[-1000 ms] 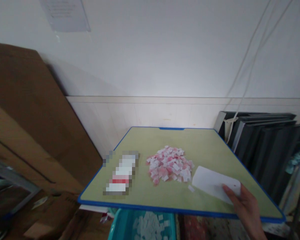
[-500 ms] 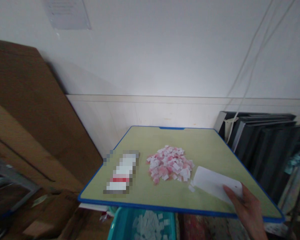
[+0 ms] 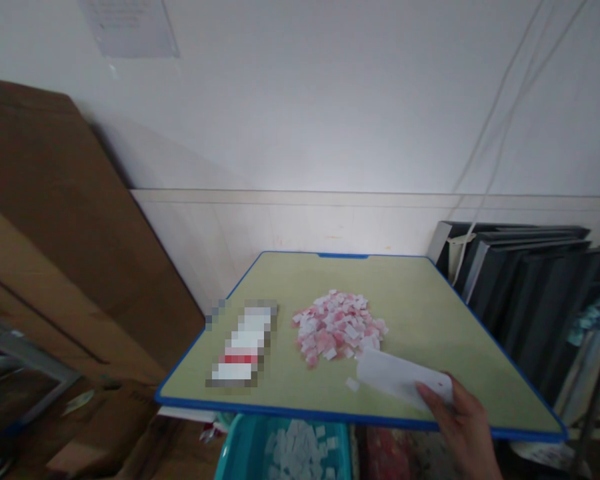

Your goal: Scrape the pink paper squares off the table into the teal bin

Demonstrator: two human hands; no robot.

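My right hand grips one end of a flat white plastic scraper-like card with rounded corners. The card's far end lies at the lower right edge of a heap of small pink and white squares, which look like paper or plastic pieces. One loose white square sits just left of the card's tip. Heap and card are on a pale green board with a blue rim. My left hand is out of the picture.
A blurred-out white and red item lies on the board's left. Below the front edge stands a turquoise basin holding white squares. Dark flat panels lean at the right; a large brown cardboard piece stands at the left.
My right hand has moved left with the white card, whose tip now meets the heap's lower edge. The loose square has shifted left with it.
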